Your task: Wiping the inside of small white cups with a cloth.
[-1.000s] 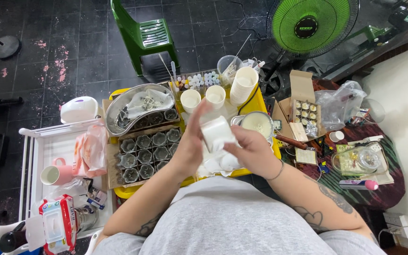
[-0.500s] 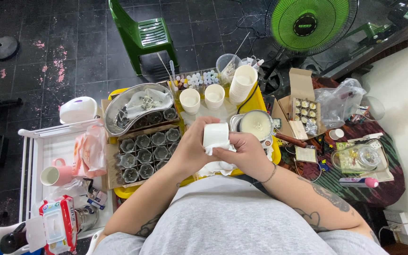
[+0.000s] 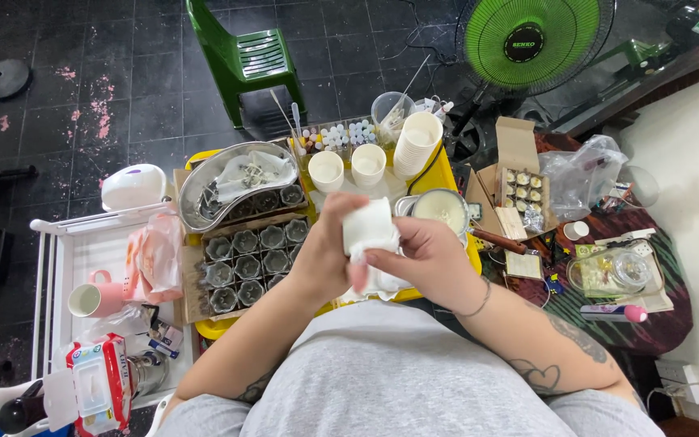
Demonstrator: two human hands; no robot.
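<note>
Both hands meet over the near edge of the yellow tray (image 3: 455,182). Right hand (image 3: 426,259) curled shut round a small white cup (image 3: 368,229), fingers across its front, thumb side tucked below; left hand (image 3: 327,255) closed against the cup's other side, pressing what looks like a white cloth (image 3: 382,282) that hangs down beneath it. Whether the cloth goes inside the cup cannot be told; the palms hide the mouth. The cup is held in the air, just above the tray, close to the body. Judged as a wiping or drying step: best done with one hand keeping the cup steady while the other turns the cloth round the wall, grip light so the thin wall does not buckle, elbows kept in. Just beyond the hands sits a small pot of pale liquid (image 3: 441,207), and past that two filled white cups (image 3: 346,168) and a stack of empty cups (image 3: 417,143); a knock forward could tip them. To the left, a tray of dark moulds (image 3: 248,263) and a metal basin (image 3: 236,182). Further out, a pink mug (image 3: 95,298) on a white rack, a green fan (image 3: 527,40), a green chair (image 3: 244,57).
</note>
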